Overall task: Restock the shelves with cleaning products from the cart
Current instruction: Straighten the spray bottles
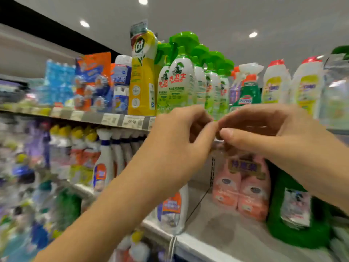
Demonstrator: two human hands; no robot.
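My left hand (pixel 179 140) and my right hand (pixel 264 133) are raised side by side in front of the upper shelf's edge (pixel 113 119). Their curled fingertips meet at the rail, and anything pinched between them is hidden. Just behind stand white spray bottles with green triggers (pixel 179 80) and a yellow Cif bottle (pixel 142 76). Pink refill pouches (pixel 243 186) sit on the shelf below my right hand. The cart is out of view.
A green jug (pixel 294 214) stands right of the pouches on the grey lower shelf (pixel 217 224), which has bare room in front. White bottles with orange labels (pixel 103 167) fill the left bay. White bottles with red caps (pixel 275 82) line the upper right. The left side is blurred.
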